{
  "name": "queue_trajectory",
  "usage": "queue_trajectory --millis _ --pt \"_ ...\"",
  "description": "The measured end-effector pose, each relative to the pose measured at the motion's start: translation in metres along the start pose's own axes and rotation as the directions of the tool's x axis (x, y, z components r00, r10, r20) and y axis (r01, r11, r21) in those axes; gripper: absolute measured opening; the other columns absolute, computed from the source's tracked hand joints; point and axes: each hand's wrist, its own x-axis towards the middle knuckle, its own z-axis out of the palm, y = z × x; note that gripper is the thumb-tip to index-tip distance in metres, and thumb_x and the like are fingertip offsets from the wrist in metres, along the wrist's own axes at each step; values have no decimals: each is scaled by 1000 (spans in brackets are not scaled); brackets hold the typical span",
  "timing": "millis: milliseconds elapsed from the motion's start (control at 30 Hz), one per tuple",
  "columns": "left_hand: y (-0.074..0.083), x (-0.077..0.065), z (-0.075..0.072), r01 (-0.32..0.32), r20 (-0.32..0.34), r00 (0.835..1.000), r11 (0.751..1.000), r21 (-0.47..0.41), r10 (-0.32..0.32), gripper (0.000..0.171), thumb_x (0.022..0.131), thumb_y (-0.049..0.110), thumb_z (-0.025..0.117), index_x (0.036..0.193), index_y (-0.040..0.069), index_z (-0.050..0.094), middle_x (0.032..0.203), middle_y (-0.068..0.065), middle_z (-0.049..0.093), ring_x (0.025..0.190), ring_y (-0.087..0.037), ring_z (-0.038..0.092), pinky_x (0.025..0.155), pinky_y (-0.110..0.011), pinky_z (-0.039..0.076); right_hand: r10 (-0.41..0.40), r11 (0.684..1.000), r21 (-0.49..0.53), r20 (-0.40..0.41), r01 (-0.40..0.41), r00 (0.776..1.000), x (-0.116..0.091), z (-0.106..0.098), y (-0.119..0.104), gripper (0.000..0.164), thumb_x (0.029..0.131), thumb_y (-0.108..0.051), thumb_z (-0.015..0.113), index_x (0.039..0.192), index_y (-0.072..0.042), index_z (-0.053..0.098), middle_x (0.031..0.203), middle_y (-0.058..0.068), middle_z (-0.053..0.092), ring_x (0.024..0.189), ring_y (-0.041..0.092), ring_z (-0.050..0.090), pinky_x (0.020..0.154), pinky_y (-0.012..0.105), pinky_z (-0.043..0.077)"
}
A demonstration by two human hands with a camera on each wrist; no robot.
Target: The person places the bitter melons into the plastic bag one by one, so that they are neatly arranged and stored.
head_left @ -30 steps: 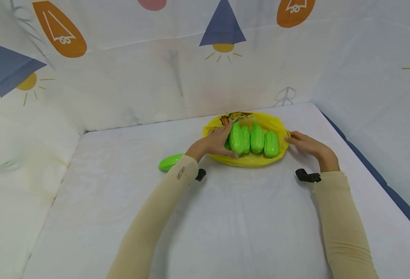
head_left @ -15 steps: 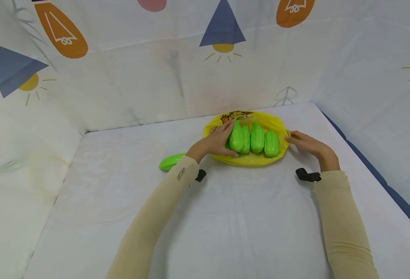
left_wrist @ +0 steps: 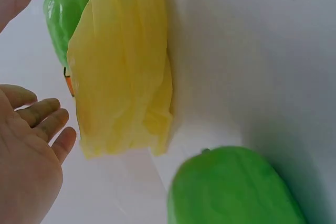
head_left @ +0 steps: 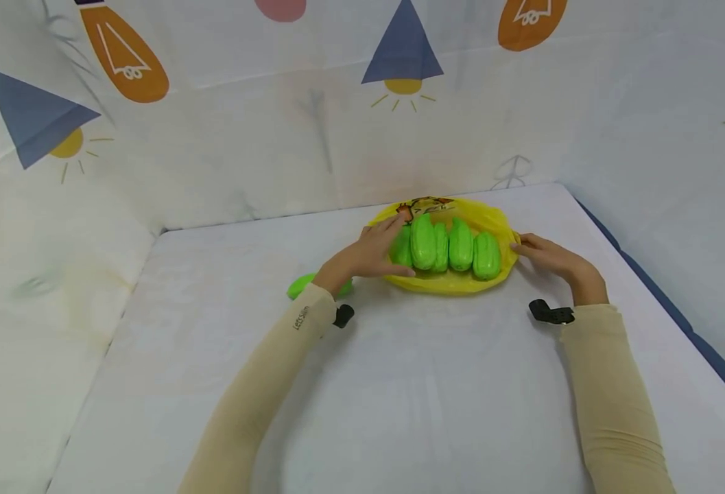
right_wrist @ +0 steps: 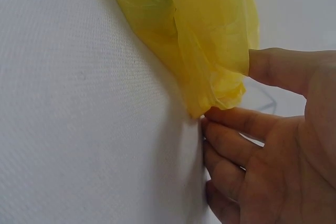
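Note:
A yellow plastic bag [head_left: 455,283] lies spread at the back of the table, printed along its far edge. Several glossy green, ribbed, fruit-like pieces [head_left: 423,243] sit side by side in it. My left hand [head_left: 368,254], fingers extended and thumb apart, is at the bag's left side, holding nothing. The left wrist view has those fingers [left_wrist: 52,121] beside the yellow plastic. My right hand [head_left: 550,257] pinches the bag's right end between thumb and fingers, as the right wrist view shows at the gathered plastic [right_wrist: 210,82]. Another green piece [left_wrist: 231,187] lies outside the bag, partly behind my left wrist.
The white tabletop [head_left: 411,384] meets a white cloth wall [head_left: 245,144] with printed lamps and bulbs right behind the bag. A dark blue strip [head_left: 677,309] runs along the table's right edge. Each wrist carries a black camera mount [head_left: 550,313].
My left hand has drawn back a little to the left, off the green pieces, and the leftmost one shows more. The right hand stays at the bag's end. The head view has shifted slightly.

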Motion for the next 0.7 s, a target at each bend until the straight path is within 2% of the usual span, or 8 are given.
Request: queue_trajectory --millis 433,700 --pt "-29 -43 -7 88 -61 994 994 -58 -92 111 84 58 69 159 14 -1 166 -2 4 153 -24 7 124 -48 5 3 1000 -7 0 -3 1000 3 1 2 92 97 -67 32 156 -1 8 160 29 5 145 53 3 112 73 8" --pt "-49 -73 -4 153 -44 987 984 -94 -158 108 85 57 68 159 18 -1 166 -1 3 153 -23 4 124 -50 3 9 1000 -1 3 -9 1000 4 1 3 90 98 -65 32 156 -1 8 160 29 3 145 54 3 111 73 7"
